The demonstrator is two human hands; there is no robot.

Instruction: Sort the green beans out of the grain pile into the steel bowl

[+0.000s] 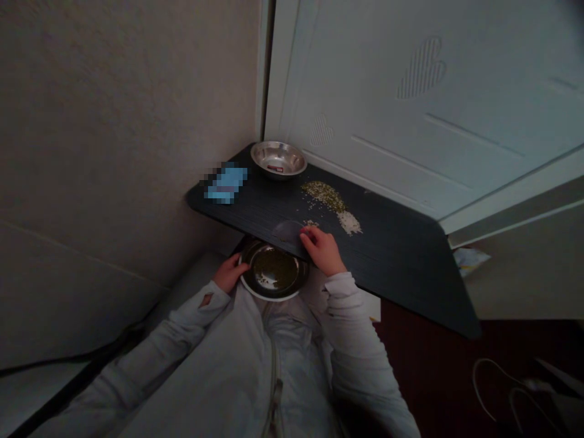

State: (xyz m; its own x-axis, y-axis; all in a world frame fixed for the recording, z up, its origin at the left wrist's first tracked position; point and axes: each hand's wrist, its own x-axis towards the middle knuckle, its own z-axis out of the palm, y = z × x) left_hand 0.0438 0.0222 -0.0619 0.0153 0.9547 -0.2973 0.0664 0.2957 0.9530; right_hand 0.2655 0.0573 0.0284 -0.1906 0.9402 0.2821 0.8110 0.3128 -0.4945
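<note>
My left hand (229,274) grips the left rim of a metal bowl (274,298) that rests at my lap, partly under the table's near edge. Green beans or grains (280,267) lie in the bowl, with shiny metal showing at the bottom. On the dark table (401,261), my right hand (323,248) is closed near the front edge on a thin, see-through, rounded sheet (288,230); its exact kind is unclear. A few pale grains (311,224) lie just beyond my fingers. Farther back is a mixed green and pale pile (325,196), with white grains (349,222) at its right end.
A second metal bowl (279,159) stands at the table's back left, with a small red object (275,168) inside. Left of it lies a blurred blue item (227,184). A wall (128,121) borders the left, a white door (387,134) the back. Cables (495,389) lie at the lower right.
</note>
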